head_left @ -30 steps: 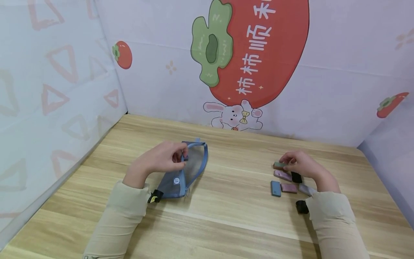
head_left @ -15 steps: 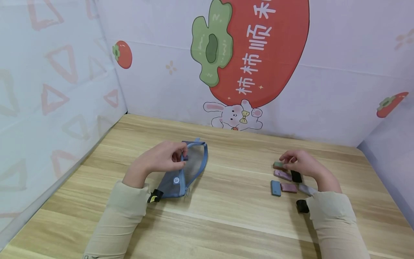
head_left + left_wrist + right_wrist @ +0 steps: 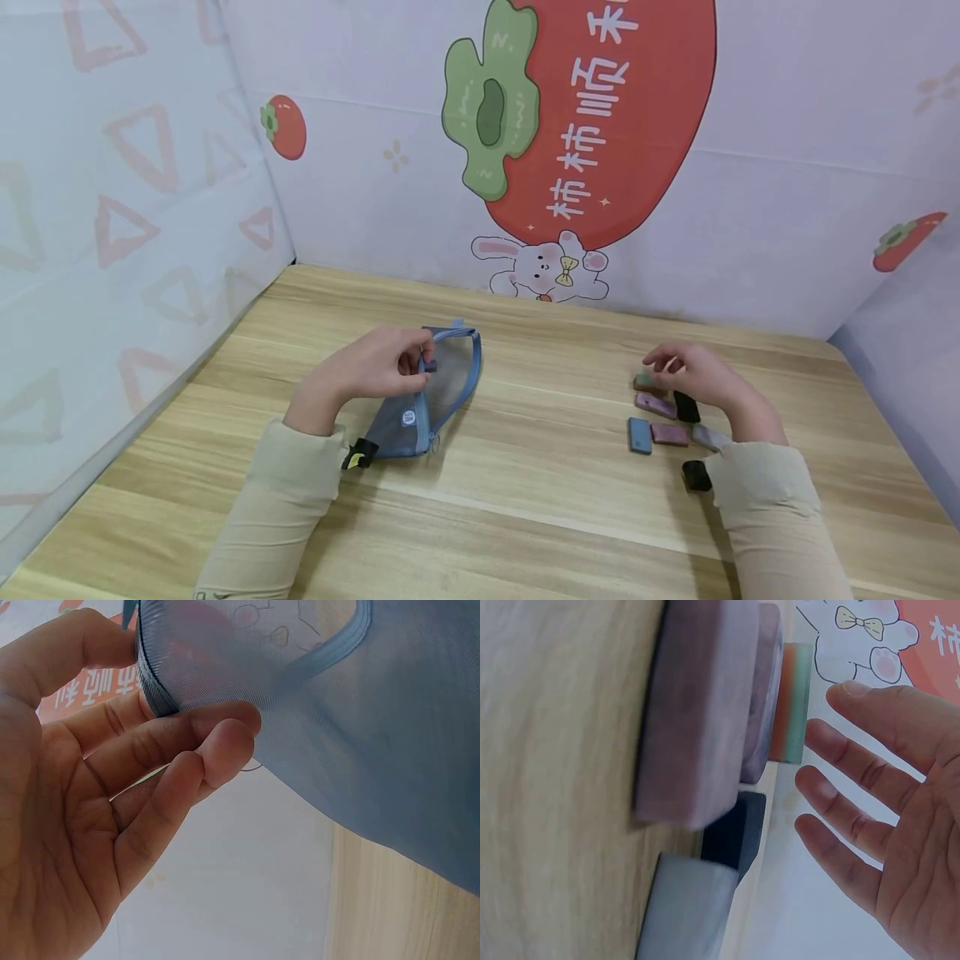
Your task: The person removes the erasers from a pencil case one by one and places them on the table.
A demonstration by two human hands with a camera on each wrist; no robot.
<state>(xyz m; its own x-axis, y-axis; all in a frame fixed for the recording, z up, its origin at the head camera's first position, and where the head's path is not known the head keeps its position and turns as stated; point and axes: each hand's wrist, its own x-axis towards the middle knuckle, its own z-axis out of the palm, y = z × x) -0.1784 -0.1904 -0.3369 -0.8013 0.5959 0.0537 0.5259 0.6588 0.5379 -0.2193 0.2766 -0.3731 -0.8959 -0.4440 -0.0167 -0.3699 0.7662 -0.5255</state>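
My left hand [image 3: 378, 365] grips the zip edge of a blue mesh zip pouch [image 3: 392, 427], whose mouth gapes to the right. In the left wrist view, the fingers [image 3: 154, 750] curl at the pouch's rim and the mesh [image 3: 375, 750] stretches to the right. A small dark piece [image 3: 431, 366] shows at the mouth beside the fingertips. My right hand [image 3: 697, 375] hovers with loosely bent fingers over a green and orange eraser-like block [image 3: 643, 382]. In the right wrist view, that block [image 3: 791, 705] is close to the fingertips [image 3: 821, 735], and nothing is held.
Near the right hand lie a mauve block [image 3: 656, 406], a black block [image 3: 686, 407], a blue block [image 3: 640, 436], a pink block [image 3: 670, 434] and a grey block [image 3: 711, 438]. Printed cloth walls [image 3: 360, 200] border the wooden table [image 3: 525, 500].
The right hand has lifted slightly from the green and orange block and its fingers have shifted a little to the left. The left hand and the pouch have stayed put.
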